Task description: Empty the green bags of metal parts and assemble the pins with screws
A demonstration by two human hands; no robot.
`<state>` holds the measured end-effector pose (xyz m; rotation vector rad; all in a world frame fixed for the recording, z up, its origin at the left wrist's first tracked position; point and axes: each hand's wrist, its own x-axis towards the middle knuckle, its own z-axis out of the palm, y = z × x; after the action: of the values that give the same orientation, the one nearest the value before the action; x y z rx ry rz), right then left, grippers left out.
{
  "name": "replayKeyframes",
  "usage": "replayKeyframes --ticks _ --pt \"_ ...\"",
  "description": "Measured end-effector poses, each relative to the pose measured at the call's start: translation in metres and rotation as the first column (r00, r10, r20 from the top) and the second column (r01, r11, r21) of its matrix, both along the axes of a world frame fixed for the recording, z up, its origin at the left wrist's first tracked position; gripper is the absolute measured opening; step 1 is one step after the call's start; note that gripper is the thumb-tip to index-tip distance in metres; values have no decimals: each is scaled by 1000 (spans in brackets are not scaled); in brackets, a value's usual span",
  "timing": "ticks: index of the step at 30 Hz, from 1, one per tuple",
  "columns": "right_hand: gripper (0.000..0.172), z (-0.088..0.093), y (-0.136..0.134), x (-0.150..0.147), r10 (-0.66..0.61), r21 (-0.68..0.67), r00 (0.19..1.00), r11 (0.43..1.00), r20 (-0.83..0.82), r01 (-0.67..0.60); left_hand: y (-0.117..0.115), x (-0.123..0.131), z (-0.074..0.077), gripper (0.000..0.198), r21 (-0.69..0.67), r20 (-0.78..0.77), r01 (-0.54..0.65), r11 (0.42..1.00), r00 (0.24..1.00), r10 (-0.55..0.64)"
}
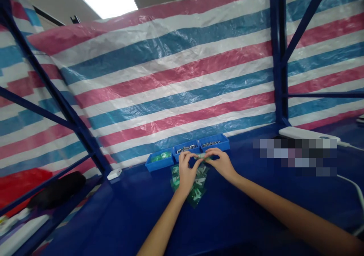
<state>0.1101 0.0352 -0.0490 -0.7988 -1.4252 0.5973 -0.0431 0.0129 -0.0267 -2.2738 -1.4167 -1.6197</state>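
Just below the frame's centre, the left hand [186,171] and right hand [222,164] pinch close together, bare forearms [264,200] angling inward.

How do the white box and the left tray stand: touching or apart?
Apart. The head view shows blue tabletop between the white box and the left tray.

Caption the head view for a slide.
Left hand and right hand pinch a small greenish packet near plastic bags and three blue bins.
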Motion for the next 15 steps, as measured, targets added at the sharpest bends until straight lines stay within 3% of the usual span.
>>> replayKeyframes --ticks 5,9,11,15 --pt "10 2 0 3 -34 -4 999 999 -6 34 2 -7 -3 26 68 -75 -18 998 997 23" --pt "18 4 -3 3 -31 30 997 999 77 29 2 -10 -4 13 129 -152 -4 992 988 23" --pt "20 6 -6 2 -13 37 994 999 108 9 2 -10 -2 11 133 -149 -10 991 988 30" --pt "9 8 -10 -5 18 -7 998 1000 52 -17 3 -18 8 10 111 -87 -96 989 991 106"
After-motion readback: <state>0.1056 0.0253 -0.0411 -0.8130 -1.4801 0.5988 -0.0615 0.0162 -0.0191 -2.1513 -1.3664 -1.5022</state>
